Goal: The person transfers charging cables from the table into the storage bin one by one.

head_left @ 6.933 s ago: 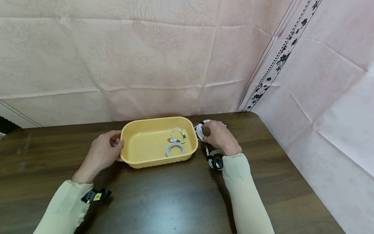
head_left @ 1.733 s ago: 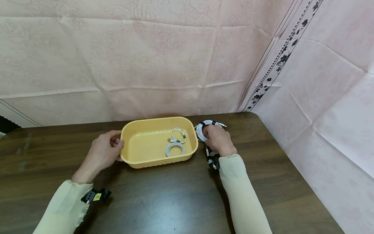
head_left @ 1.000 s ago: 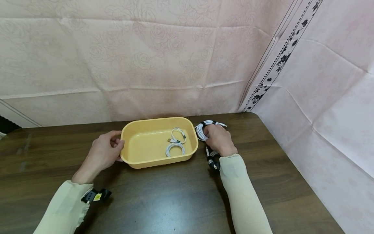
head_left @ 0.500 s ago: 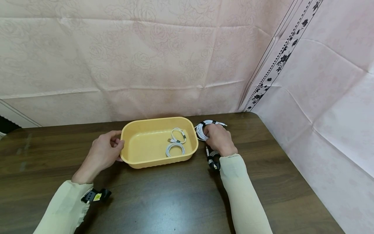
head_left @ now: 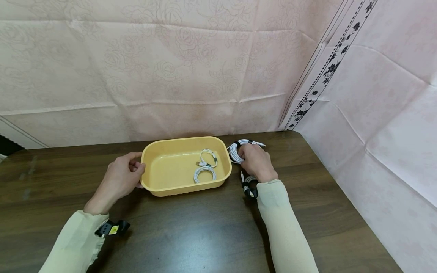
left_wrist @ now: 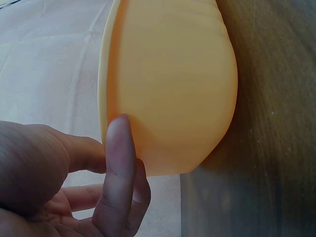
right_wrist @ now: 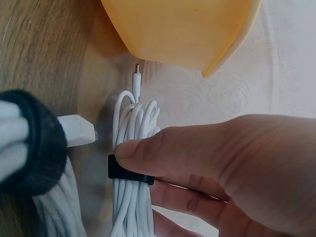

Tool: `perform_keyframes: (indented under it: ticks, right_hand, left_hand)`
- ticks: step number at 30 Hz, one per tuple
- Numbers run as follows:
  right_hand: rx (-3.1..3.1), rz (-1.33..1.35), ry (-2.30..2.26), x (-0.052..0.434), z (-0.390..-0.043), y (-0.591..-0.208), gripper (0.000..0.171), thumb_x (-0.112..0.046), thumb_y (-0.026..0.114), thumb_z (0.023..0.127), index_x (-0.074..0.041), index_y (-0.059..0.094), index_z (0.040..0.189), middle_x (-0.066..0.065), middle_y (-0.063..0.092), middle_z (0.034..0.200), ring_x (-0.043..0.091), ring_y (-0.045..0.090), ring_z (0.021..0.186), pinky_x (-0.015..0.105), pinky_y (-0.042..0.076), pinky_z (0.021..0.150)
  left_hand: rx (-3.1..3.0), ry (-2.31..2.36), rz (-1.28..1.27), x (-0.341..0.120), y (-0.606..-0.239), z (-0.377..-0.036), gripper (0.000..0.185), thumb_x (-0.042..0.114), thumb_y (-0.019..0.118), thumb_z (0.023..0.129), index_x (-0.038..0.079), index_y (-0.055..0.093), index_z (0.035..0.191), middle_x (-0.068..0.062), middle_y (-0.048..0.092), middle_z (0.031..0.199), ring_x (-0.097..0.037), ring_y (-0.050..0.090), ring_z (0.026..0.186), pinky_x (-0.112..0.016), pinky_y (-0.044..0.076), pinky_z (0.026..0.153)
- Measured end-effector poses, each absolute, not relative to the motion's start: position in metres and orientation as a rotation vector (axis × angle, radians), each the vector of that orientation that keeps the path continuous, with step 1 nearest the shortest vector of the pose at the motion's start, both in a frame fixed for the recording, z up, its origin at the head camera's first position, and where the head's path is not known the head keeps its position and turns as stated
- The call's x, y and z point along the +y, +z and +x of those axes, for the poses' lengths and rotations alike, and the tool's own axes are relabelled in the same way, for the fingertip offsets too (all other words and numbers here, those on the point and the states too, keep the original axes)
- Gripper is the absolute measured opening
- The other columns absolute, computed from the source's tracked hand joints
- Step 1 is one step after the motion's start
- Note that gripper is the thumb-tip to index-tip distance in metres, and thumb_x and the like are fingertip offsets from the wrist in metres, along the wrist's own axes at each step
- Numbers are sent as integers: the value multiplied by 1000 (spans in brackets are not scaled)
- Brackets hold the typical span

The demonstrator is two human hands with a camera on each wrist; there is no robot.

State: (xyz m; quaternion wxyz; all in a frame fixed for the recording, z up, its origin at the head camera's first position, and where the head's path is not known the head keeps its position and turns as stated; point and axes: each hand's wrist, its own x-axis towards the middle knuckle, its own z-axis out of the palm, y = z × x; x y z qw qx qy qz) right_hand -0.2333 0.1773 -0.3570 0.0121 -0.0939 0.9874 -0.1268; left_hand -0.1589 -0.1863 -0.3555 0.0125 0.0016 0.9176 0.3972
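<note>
A yellow plastic tray [head_left: 167, 170] stands near the table's back edge. My left hand [head_left: 119, 174] pinches its left rim between thumb and fingers; the left wrist view shows the thumb [left_wrist: 120, 148] along the wall. Right of the tray lies a coiled white cable [head_left: 235, 152], bound with black straps. My right hand [head_left: 257, 162] grips that coil, its thumb [right_wrist: 129, 149] at a black strap [right_wrist: 129, 174] in the right wrist view. Two small white cables lie inside the tray at the right: a looped one [head_left: 214, 157] and a round coil [head_left: 196, 176].
Another strapped white cable [head_left: 246, 185] lies nearer the person, partly under the right wrist; its thick black band [right_wrist: 49, 148] shows close to the right wrist camera. Behind the brown wooden table [head_left: 191, 235] hangs a pale floral cloth [head_left: 164, 76], continuing along the right side.
Since the oldest frame my right hand has shifted slightly and closed its fingers on the white cable coil. Over the last second almost nothing has moved. The left hand has stayed on the tray's rim.
</note>
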Motion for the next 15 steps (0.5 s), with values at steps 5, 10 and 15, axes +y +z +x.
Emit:
perform_keyframes:
  ticks: [5,10,15]
  right_hand:
    - [3078,-291,-400,177,-233,-356,20,-1,67,84,-17,74,94,0,71,93,21,64,89,48,57,73]
    - [3075,-287,-403,177,-233,-355,21,-2,67,85,-16,74,99,1,72,96,21,66,92,48,58,75]
    - [3076,-291,-407,177,-232,-354,20,-1,67,86,-15,74,99,1,71,96,20,65,91,47,57,74]
  left_hand:
    - [2854,1243,5,-186,-355,-159,47,12,51,103,-9,46,145,-22,60,105,-20,65,77,-31,63,58]
    - [2862,1230,2,-186,-355,-159,47,12,52,103,-9,47,144,-22,60,105,-21,65,78,-30,63,57]
    - [2849,1242,1,-186,-355,-158,47,12,52,103,-9,46,145,-22,60,105,-20,65,76,-31,63,58]
